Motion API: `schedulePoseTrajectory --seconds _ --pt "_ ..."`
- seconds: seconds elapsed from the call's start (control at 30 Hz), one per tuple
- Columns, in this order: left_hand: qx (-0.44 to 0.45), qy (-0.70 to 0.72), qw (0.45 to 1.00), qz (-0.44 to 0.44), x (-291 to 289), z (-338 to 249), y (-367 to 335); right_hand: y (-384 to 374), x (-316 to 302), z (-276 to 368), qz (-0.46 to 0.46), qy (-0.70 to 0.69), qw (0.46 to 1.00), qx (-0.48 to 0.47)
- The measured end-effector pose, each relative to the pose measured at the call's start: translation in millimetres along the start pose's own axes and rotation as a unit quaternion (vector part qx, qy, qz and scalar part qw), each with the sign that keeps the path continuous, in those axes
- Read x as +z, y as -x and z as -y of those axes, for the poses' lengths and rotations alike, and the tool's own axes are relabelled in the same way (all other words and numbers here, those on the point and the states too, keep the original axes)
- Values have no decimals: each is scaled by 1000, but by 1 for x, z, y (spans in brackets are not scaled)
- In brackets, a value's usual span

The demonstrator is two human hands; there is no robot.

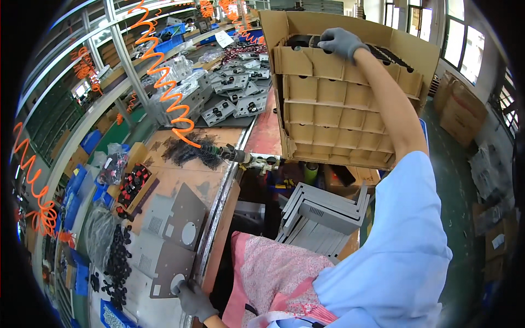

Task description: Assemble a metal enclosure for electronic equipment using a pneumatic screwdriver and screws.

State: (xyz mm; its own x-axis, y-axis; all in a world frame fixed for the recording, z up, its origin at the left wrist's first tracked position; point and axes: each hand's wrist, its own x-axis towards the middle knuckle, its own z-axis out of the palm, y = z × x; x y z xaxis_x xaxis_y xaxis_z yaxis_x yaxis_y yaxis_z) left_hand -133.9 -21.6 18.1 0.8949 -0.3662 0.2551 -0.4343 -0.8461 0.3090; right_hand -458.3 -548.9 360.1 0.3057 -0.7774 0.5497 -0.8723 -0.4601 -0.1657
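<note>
Head view, looking down at a workbench (180, 180) on our left and a big cardboard box (350, 87) up front-right.

R hand (342, 42), grey glove, reaches far up w/ arm stretched out, into the top row of the box. The box stands tilted toward us, open side facing us, split by cardboard dividers into rows of cells. Gloved fingers (328, 39) curl down over the upper edge of the dividers, on or around a black round part (303, 41) in the top row; we can't tell if they actually grip it, since the palm covers the contact. More black parts show along that top row to the right of the wrist.

L hand (192, 298), also grey-gloved, sits low at the near edge of the bench. Its fingers rest on the corner of a dark metal plate (172, 268) w/ a round hole; the hand looks loosely bent, pressing or pinching the plate edge, exact hold unclear.

Beside that plate lie more flat plates (175, 216), grey and brown, w/ round cutouts. Left of them is a pile of small black knobs (117, 257). An orange coiled air hose (164, 82) hangs over the bench, ending at a pneumatic screwdriver (232, 154). Grey metal housings (322, 216) are stacked below the box, near our pink apron (273, 273).
</note>
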Motion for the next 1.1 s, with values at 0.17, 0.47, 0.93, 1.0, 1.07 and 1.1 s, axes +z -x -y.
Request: schedulePoseTrajectory --seconds 0.17,0.47,0.93,1.0,1.07,1.1 --pt "-6 23 1000 -17 -1 -4 5 -14 -8 23 109 176 978 18" --pt "5 33 999 -35 3 3 6 -7 -36 15 239 -47 970 17" --pt "35 18 997 -65 19 18 8 -21 -30 13 239 8 971 12" --pt "39 21 996 -73 17 14 10 -31 -16 -8 223 -12 975 -19" --pt "37 24 997 -69 18 17 10 -22 -12 -2 164 -9 986 -31" --pt "36 25 997 -66 19 18 10 -20 -10 -1 134 -8 990 -36"
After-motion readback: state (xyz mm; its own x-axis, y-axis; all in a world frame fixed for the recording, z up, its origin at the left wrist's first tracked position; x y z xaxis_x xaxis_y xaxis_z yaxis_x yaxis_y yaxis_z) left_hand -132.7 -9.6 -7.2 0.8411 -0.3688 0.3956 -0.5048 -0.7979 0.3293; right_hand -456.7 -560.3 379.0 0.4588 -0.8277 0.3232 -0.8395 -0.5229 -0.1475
